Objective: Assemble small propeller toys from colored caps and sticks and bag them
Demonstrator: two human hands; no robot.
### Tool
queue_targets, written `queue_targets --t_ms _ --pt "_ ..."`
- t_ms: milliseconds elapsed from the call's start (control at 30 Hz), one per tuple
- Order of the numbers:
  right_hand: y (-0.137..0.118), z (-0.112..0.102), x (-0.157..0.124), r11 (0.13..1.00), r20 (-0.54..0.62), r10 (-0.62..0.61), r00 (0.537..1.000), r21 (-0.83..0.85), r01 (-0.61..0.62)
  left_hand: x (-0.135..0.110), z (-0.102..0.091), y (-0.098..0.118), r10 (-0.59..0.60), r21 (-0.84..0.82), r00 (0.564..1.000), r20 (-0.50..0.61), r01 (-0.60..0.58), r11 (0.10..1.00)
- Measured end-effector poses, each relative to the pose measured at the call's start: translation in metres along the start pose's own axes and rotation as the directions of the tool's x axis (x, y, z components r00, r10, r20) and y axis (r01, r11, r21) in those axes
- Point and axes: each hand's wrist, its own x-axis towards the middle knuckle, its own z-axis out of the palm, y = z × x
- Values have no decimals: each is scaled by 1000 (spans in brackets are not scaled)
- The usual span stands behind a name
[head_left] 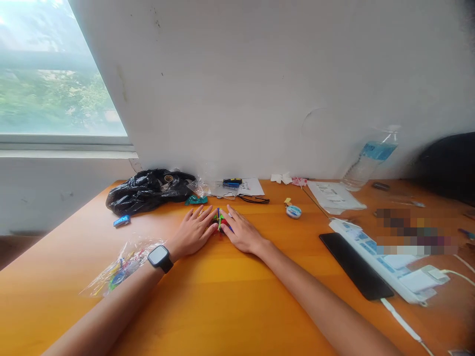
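Both palms face down at the middle of the wooden table (237, 282). My left hand (193, 230), with a black smartwatch (159, 257) at its wrist, has its fingers stretched forward and spread. Opposite it, my right hand (243, 231) lies angled inward, fingers also extended. Between and partly beneath the two hands is a small cluster of colourful thin pieces (219, 220), green, blue and red. The hands cover most of it, so its exact kind does not show. Near my left forearm lies a clear plastic bag (128, 264) with multicoloured bits inside.
Behind my left hand lies a black plastic bag (148, 190), with a small blue packet (121, 221) in front. Eyeglasses (254, 199) rest farther back. On the right are a tape roll (293, 211), a black phone (354, 264), a white power strip (382, 262) and a clear bottle (371, 158).
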Motion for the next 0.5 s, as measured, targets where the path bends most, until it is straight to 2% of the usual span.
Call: queue_targets --t_ms 133,233,300,367,433,500 --pt "0 -8 -3 999 -16 -3 1000 37 4 -7 -11 -4 -21 14 995 -102 22 1000" --pt "6 -12 -11 999 -42 18 999 42 -16 -23 -28 -21 -43 43 993 -109 48 998" --pt "13 -15 -20 999 -51 44 998 33 -42 -43 -39 -38 -77 75 994 -76 82 994" --pt "19 -17 -33 996 -47 88 995 9 -87 -70 -46 -56 -163 124 985 -59 169 978" --pt "23 -19 -47 989 -23 145 989 -29 -146 -101 -49 -70 -253 166 967 -36 256 952" --pt "22 -21 -60 981 13 183 983 -71 -182 -129 -49 -77 -353 170 933 -65 359 918"
